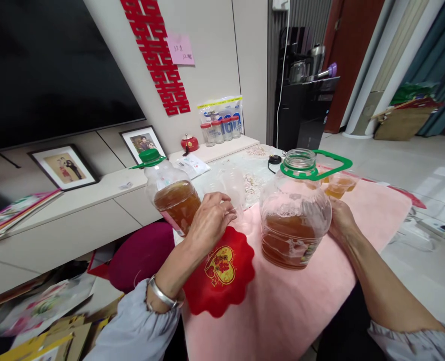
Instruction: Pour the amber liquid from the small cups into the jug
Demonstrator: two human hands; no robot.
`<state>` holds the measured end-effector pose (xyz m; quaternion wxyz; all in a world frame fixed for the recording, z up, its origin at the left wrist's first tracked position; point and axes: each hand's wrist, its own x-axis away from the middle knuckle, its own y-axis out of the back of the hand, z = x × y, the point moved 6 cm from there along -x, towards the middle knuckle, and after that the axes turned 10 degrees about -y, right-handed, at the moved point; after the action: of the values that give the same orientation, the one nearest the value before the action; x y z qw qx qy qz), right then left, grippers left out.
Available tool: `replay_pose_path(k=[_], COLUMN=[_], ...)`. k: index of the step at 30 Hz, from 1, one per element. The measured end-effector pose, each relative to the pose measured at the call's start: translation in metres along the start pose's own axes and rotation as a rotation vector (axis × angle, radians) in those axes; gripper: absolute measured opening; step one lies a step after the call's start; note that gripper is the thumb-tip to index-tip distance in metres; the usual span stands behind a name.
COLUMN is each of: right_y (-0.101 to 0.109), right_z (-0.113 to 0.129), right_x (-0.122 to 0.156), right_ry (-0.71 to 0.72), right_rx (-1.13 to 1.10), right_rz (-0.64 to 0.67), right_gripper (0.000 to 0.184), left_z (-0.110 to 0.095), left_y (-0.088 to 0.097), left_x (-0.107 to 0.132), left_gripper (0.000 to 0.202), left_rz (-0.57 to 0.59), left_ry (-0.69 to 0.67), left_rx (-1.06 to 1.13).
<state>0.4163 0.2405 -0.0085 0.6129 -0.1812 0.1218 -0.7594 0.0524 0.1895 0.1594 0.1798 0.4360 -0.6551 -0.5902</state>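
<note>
An open clear jug (295, 210) with a green neck ring and handle stands on the pink cloth (282, 311), about a third full of amber liquid. My right hand (339, 219) is wrapped round its right side. My left hand (210, 218) is closed on a clear plastic cup (233, 189) from a small stack, above a red scalloped mat (222, 273). A second jug (171, 193) with a green cap and amber liquid stands just left of that hand. Two clear cups of amber liquid (338, 185) sit behind the open jug.
A white low cabinet (94, 200) runs along the left wall under a large black screen (49, 70), carrying two framed photos (66, 168), a red pot (189, 144) and small jars (220, 131). Papers and cardboard (45, 321) litter the floor at left. A black stand (301, 110) holds kettles.
</note>
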Motion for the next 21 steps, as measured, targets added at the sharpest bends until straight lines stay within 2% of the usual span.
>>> replay_pose_path(k=[3, 5, 13, 17, 21], right_y=[0.001, 0.001, -0.001, -0.002, -0.004], right_z=[0.000, 0.000, -0.001, -0.001, 0.000], right_x=[-0.001, -0.003, -0.003, -0.002, -0.002], right_ry=[-0.007, -0.012, -0.017, -0.010, 0.001], right_rx=[-0.009, -0.015, -0.029, -0.029, -0.037], right_rz=[0.005, 0.007, 0.001, -0.002, 0.023], right_gripper=[0.027, 0.026, 0.028, 0.028, 0.027], left_z=[0.000, 0.002, 0.016, 0.022, 0.022], left_y=[0.005, 0.001, -0.030, -0.037, -0.039], left_x=[0.015, 0.029, 0.083, 0.097, 0.100], left_gripper=[0.015, 0.017, 0.013, 0.022, 0.021], left_rz=[0.000, 0.019, 0.042, -0.008, 0.019], left_ry=[0.007, 0.011, 0.042, 0.062, 0.075], left_rx=[0.009, 0.019, 0.001, -0.038, -0.037])
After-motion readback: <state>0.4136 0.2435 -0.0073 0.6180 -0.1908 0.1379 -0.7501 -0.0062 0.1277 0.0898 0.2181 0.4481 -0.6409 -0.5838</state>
